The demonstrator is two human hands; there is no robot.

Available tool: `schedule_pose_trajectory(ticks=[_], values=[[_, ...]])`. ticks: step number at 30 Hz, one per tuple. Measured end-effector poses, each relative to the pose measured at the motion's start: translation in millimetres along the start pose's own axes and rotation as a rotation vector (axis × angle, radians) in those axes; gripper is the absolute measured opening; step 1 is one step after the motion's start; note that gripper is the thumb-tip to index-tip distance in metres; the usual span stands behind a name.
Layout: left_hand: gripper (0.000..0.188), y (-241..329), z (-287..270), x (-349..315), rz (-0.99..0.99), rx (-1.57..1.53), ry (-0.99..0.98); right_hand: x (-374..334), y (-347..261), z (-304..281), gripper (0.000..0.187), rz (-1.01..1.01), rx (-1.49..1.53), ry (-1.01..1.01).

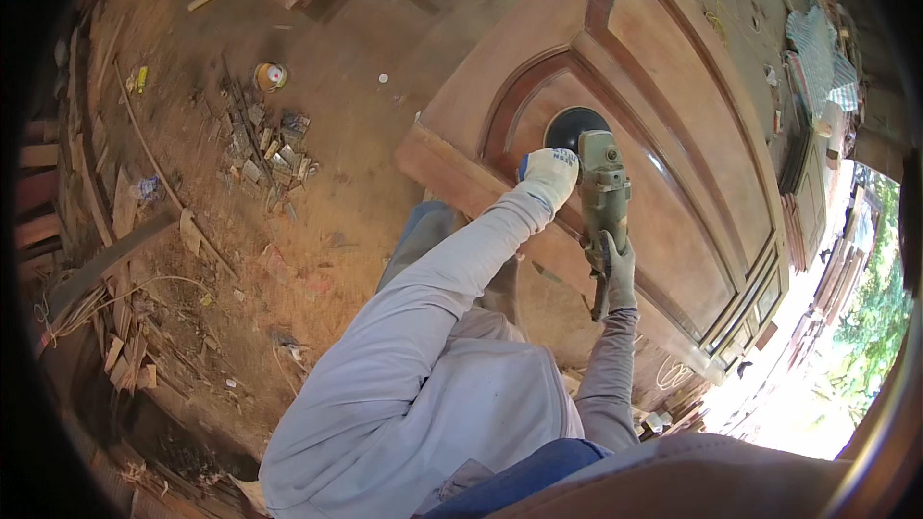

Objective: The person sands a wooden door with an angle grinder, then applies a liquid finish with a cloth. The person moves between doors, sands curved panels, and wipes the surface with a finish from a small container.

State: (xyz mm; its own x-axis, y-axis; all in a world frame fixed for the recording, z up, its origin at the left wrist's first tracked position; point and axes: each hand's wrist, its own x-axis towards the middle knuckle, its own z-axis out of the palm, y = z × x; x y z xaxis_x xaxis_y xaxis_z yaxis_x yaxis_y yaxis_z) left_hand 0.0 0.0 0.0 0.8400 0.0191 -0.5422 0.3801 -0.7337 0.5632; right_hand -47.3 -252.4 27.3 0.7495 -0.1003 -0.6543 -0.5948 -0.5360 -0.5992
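Sander [606,194] extends beyond the gripping right hand [621,274]; left hand [554,178] apparently clasps its front.

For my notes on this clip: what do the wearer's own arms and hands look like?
Both arms wear long, wrinkled pale grey sleeves reaching the wrists. The left hand wears an off-white glove with blue markings and blue at its edge; the right hand wears a greyer-looking glove.

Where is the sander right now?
In the head view, the sander is right of centre, over the wooden door, with the left hand beside its black disc and the right hand at its rear end.
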Motion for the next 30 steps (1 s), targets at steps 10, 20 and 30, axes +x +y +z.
schedule_pose_trajectory(ticks=[10, 20, 30], values=[[0.019, -42, -30, 2, 0.008, 0.11, 0.113, -1, -47, 49, 0.05, -0.084, -0.103, 0.06], [0.017, -48, -29, 12, 0.029, 0.187, 0.175, -6, -44, 66, 0.053, -0.058, -0.01, 0.084], [0.017, -47, -39, 14, 0.057, 0.218, 0.097, -14, -63, 67, 0.051, 0.009, 0.057, 0.071]])
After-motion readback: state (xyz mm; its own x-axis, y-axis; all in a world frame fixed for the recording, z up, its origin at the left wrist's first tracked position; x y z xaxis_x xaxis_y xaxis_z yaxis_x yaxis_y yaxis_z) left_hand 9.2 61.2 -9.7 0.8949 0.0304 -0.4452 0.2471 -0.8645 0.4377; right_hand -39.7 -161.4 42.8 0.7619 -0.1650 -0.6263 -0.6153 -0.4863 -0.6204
